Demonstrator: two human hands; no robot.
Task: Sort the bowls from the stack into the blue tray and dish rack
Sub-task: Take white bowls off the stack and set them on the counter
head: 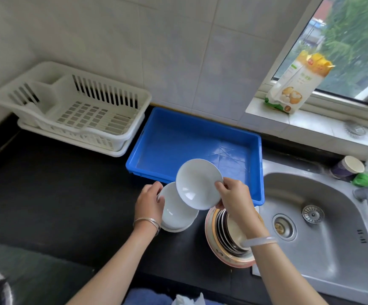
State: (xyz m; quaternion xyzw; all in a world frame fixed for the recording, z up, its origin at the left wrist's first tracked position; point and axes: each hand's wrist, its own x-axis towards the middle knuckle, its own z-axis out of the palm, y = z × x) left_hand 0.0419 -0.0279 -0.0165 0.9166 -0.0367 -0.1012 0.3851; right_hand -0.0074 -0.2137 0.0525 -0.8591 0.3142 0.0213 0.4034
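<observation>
Black counter [57, 194] | left hand [149, 202] grips bowls [176, 213] | right hand [231, 197] pinches tilted bowl [198, 183]

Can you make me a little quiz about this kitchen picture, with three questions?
1. True or false: the blue tray already has bowls in it.
2. Which hand holds the tilted white bowl? A) left hand B) right hand
3. Fill in: the white dish rack sits to the ____ of the blue tray.

Key: 1. False, it is empty. 2. B. 3. Left.
</observation>
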